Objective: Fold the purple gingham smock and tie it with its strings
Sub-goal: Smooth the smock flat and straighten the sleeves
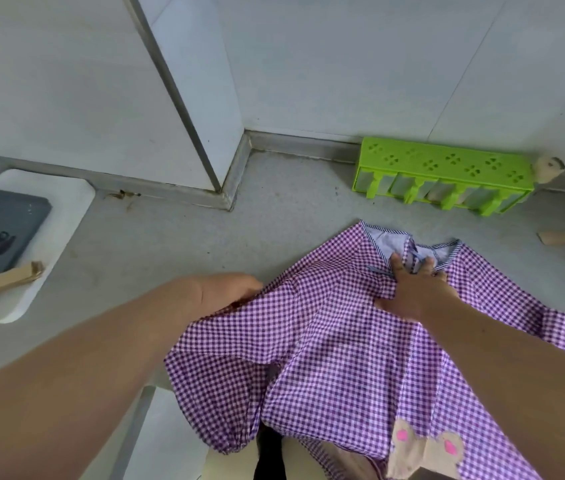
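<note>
On the floor, the smock (336, 348) lies collar far, hem near. Right hand (412, 292) presses flat at the collar; left hand (229, 292) pinches the left sleeve edge, nearer for folding inward.

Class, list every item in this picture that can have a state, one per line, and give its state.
Purple gingham smock: spread open on the grey floor, rumpled, not yet folded or tied.
Left hand: fingers curled, gripping the smock's left edge.
Right hand: fingers straight, pressing flat near the striped collar.
Lime-green plastic rack: standing against the wall.
</note>
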Demonstrator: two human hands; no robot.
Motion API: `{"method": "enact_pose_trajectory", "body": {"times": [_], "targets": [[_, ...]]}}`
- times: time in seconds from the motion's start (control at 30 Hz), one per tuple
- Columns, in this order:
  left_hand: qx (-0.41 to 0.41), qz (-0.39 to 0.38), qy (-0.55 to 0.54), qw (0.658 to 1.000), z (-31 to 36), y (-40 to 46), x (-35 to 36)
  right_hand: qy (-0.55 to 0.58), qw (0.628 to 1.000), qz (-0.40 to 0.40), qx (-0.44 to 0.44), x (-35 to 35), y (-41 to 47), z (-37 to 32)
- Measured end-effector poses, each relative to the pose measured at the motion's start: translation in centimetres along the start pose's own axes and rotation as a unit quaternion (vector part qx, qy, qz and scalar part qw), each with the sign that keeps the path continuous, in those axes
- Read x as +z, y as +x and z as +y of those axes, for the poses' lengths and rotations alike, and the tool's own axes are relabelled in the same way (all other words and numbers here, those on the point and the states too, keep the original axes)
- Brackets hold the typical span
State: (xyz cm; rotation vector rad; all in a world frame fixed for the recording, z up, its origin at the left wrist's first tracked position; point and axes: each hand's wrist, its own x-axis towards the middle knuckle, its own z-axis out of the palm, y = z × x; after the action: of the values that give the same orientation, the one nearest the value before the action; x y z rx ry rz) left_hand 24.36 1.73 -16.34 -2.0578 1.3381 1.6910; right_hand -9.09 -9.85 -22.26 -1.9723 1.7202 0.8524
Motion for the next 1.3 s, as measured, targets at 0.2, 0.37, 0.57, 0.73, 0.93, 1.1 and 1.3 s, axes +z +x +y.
{"method": "enact_pose_trajectory", "body": {"times": [0.2,0.37,0.57,0.73,0.93,1.1,1.3], "targets": [[-0.018,-0.035,0.154,0.987,-0.4,0.4,2.1,-0.008,1.0,-0.012,0.012,-0.2,0.5,-0.5],[-0.004,0.018,0.262,0.965,-1.4,2.0,2.2,-0.008,1.0,-0.02,0.018,-0.1,0.7,-0.6],[-0.034,0.416,0.184,0.89,-1.1,1.5,-4.8,0.002,1.0,-0.017,0.018,-0.1,0.7,-0.5],[0.038,0.396,0.223,0.89,-1.5,0.8,-3.4,0.005,1.0,-0.012,0.021,-0.1,1.0,-0.5],[0.127,0.314,0.408,0.848,-6.2,0.0,1.6,0.002,1.0,-0.014,0.022,0.0,1.3,-0.5],[-0.043,0.312,0.349,0.883,-10.9,-0.2,2.3,-0.001,1.0,-0.017,0.025,0.2,1.7,-0.3],[-0.159,0.27,0.265,0.912,-13.5,-0.9,3.0,-0.014,0.999,-0.022,0.024,0.2,1.7,-0.5]]}}
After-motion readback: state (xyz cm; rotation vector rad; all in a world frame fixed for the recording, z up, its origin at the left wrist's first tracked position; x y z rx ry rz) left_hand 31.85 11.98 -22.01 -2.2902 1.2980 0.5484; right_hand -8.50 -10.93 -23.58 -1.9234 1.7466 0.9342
